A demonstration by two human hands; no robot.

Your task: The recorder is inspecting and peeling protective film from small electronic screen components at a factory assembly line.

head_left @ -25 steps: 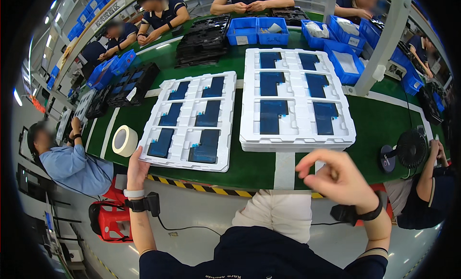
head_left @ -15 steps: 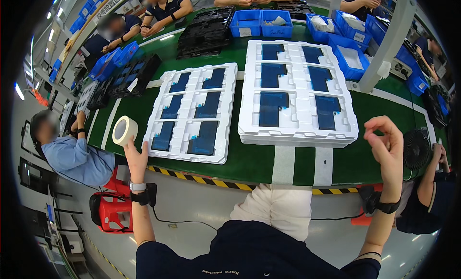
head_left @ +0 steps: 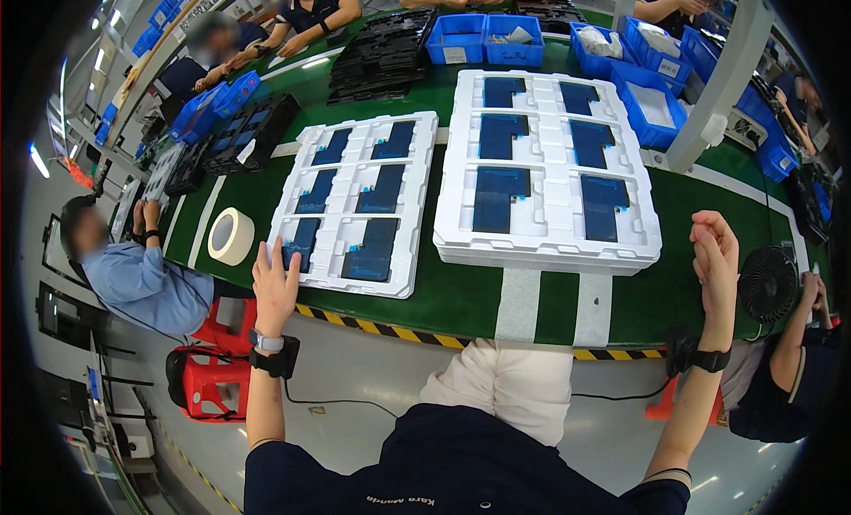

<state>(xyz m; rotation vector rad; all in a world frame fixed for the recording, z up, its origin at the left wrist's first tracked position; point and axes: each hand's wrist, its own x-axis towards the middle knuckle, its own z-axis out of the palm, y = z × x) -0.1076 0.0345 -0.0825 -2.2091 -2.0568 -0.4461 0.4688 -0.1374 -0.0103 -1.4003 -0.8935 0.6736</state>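
Observation:
My left hand (head_left: pixel 277 286) is open, its fingers spread at the near left corner of the left white plastic tray (head_left: pixel 334 278). The fingertips reach the tray edge beside a dark blue L-shaped flat piece (head_left: pixel 303 237); whether they touch it I cannot tell. Several such pieces lie in the tray's pockets. A roll of cream tape (head_left: pixel 245 240) rests on the table left of the tray. Above the table's near right side, my right hand (head_left: pixel 714 256) is closed with curled fingers, and anything inside is hidden. A stack of white trays (head_left: pixel 550 253) bearing similar blue pieces stands between the hands.
Black trays (head_left: pixel 377 58) and blue bins (head_left: pixel 456 41) line the far side. A metal post (head_left: pixel 722 81) rises at the right, near a black fan (head_left: pixel 768 283). Other people work around the green table (head_left: pixel 461 311); one in a light blue shirt (head_left: pixel 146 284) sits left.
My left hand has left the tape roll and moved right to the tray corner. My right hand has turned and its fingers have folded closer together. The view has shifted slightly.

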